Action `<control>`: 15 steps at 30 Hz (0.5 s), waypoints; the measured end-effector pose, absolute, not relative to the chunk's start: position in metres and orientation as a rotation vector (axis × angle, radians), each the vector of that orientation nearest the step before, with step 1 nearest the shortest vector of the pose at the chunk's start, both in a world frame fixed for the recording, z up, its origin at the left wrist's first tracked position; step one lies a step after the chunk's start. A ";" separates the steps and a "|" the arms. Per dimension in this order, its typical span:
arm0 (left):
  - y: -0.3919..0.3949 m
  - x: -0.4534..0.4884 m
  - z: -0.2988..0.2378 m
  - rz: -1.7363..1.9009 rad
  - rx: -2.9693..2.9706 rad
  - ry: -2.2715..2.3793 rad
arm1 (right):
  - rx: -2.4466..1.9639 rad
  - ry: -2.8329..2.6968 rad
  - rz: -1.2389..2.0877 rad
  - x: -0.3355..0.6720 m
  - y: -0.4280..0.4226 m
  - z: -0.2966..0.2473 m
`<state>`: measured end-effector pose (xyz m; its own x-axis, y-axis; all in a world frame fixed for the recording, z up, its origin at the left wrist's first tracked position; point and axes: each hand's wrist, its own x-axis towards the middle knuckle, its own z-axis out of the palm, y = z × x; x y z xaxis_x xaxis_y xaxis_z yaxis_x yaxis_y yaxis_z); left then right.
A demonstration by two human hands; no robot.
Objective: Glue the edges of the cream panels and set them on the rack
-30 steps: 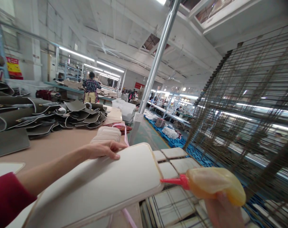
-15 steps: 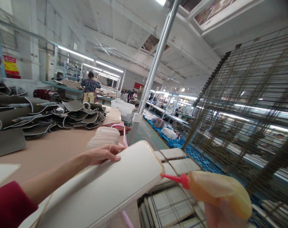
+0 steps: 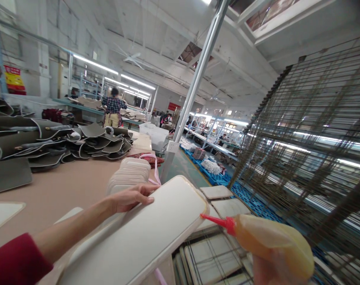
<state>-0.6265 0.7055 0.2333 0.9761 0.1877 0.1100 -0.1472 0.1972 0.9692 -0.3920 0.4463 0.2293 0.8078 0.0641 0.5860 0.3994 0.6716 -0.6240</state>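
Observation:
My left hand (image 3: pixel 130 196) grips the far edge of a large white rounded panel (image 3: pixel 144 235), holding it tilted over the table edge. My right hand (image 3: pixel 271 271), low at the bottom right, is wrapped round a yellow squeeze bottle (image 3: pixel 271 243) with a red nozzle. The nozzle tip touches the panel's right corner. Only part of my right hand shows under the bottle.
A tan worktable (image 3: pixel 63 184) carries piles of dark grey leather pieces (image 3: pixel 49 144) and a stack of small white panels (image 3: pixel 129 172). Wire rack shelves (image 3: pixel 310 142) stand at the right, with white panels (image 3: pixel 218 253) laid on lower ones. A person (image 3: pixel 113 111) stands far off by another table.
The panel and my left hand have drifted slightly right and down. The bottle has stayed with its nozzle at the panel's corner.

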 end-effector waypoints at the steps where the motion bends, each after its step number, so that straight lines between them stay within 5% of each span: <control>1: 0.706 -0.626 0.232 0.237 1.343 0.038 | -0.797 -0.567 -0.180 -0.393 0.447 0.229; 15: 0.709 -0.620 0.226 0.320 1.278 0.148 | -0.820 -0.706 -0.154 -0.374 0.456 0.197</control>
<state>-0.6199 0.7085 0.2263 0.9464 0.3157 0.0684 -0.1532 0.2521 0.9555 -0.3740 0.4561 0.1971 0.7641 0.1367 0.6305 0.3868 0.6850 -0.6173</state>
